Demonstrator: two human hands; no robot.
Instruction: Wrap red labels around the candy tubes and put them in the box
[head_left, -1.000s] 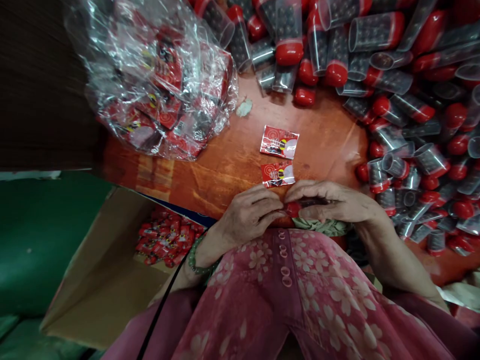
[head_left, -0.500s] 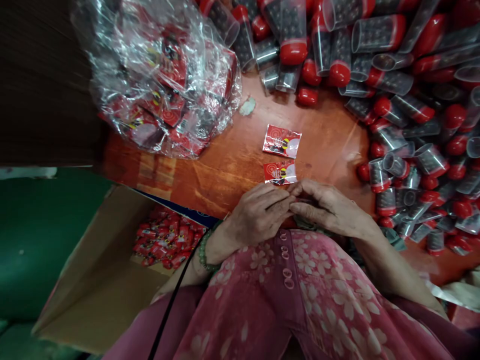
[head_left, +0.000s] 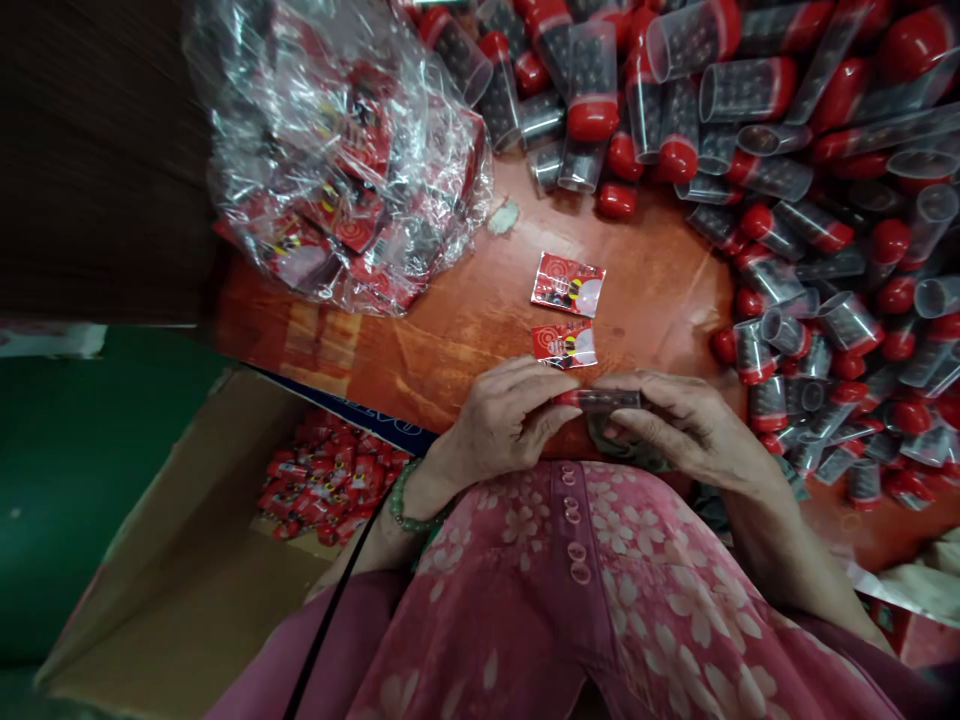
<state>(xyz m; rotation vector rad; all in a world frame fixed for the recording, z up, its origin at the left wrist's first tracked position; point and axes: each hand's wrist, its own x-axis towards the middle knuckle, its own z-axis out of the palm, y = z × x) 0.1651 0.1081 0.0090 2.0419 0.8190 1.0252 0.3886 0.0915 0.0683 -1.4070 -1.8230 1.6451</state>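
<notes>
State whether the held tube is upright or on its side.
On its side: the tube shows lengthwise, reaching from the left hand across to the right hand.

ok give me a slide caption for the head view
Left hand holding a tube by its red end, right hand at the other, two red printed pieces beyond.

Tube [head_left: 609, 399]: short and slim, dark body with small round bead-like shapes showing through. Red cap [head_left: 568, 398] on the left end, in place on the body. Pose: lying on its side, near horizontal, long axis running left-right. Position: right of centre, slightly below mid-height of the frame. Held at both ends; cap partly covered. Can't tell if right end is open.
</notes>
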